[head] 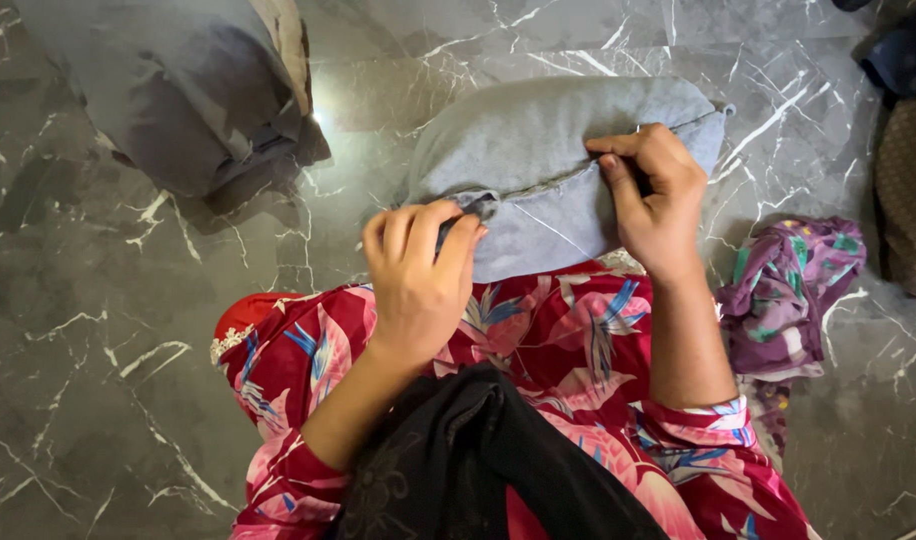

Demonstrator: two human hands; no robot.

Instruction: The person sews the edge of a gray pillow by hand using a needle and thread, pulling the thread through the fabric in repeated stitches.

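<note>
A grey cushion (538,140) in a soft fabric cover lies across my lap on the dark marble floor. Its seam with a zip runs along the near side. My left hand (418,275) is closed, pinching the zip end at the seam's left. My right hand (658,195) grips the cover's edge at the seam's right end, fingers curled over the fabric. My red flowered dress (568,340) and a black cloth (478,460) lie under my forearms.
A second grey cushion or folded cover (178,90) lies at the upper left on the floor. A crumpled purple patterned cloth (788,290) sits to my right. Dark items (903,150) lie at the right edge.
</note>
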